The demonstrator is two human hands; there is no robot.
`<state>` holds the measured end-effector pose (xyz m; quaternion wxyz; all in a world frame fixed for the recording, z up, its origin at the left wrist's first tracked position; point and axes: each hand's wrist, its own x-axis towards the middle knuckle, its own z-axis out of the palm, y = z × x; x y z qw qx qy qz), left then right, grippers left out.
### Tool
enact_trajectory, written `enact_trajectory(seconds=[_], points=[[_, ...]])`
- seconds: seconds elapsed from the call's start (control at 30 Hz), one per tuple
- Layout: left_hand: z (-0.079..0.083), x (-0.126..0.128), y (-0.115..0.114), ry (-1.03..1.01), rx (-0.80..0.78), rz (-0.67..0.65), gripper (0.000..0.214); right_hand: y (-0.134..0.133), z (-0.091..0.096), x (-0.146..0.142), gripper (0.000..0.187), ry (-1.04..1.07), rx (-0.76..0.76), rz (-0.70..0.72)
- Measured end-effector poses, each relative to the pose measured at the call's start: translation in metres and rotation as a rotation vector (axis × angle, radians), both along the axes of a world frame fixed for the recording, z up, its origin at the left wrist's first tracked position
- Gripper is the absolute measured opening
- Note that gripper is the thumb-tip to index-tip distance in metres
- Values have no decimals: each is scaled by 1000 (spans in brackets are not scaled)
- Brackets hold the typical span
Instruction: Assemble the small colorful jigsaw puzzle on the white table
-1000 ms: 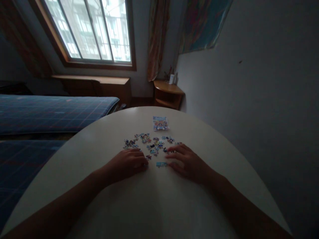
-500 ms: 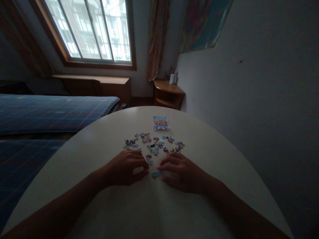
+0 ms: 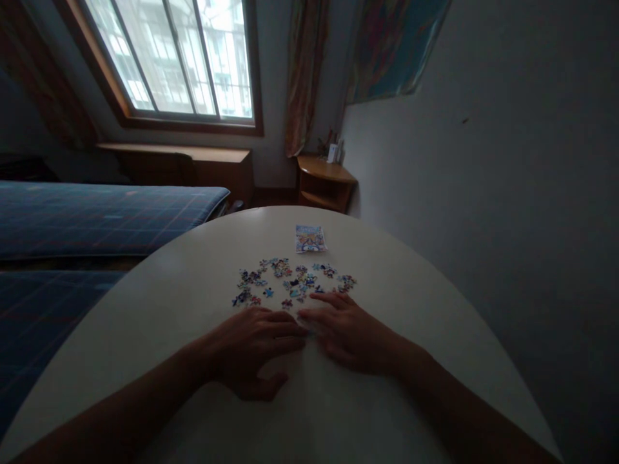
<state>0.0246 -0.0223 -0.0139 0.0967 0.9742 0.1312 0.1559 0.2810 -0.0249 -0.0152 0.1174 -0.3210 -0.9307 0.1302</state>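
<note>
Several small colourful jigsaw pieces (image 3: 294,282) lie scattered on a round white table (image 3: 193,290). A small printed picture card (image 3: 309,238) sits beyond them. My left hand (image 3: 254,348) rests flat on the table just in front of the pieces, fingers stretched out toward the right. My right hand (image 3: 345,332) lies beside it, fingers extended to the left, and the fingertips of both hands meet over the spot where a light-blue piece lay. That piece is hidden under the fingers.
A wall runs close along the table's right side. A blue checked bed (image 3: 97,216) lies to the left. A window (image 3: 178,58), a curtain (image 3: 304,71) and a wooden corner shelf (image 3: 324,180) stand at the back.
Both hands slid back toward me and closer together. The light-blue piece moved nearer with them and is now covered by the fingertips. More scattered pieces at the left show now.
</note>
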Motion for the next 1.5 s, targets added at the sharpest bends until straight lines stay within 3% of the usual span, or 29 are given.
enact_trajectory(seconds=[0.2,0.4,0.83,1.0,1.2,1.5], points=[[-4,-1,3,38,-9,29,48,9,1,17,25,106,58,-59],[-3,-6,7,92,26,59,48,8,0,15,17,138,71,-35],[-2,-4,8,71,-15,45,45,12,-15,8,18,294,-38,-41],[-4,-3,9,74,-21,30,45,14,-21,8,25,276,13,-88],[-3,-3,9,99,-43,43,46,15,-20,6,37,294,-43,-129],[-2,-3,9,69,-33,45,46,12,-14,8,33,249,-99,-140]])
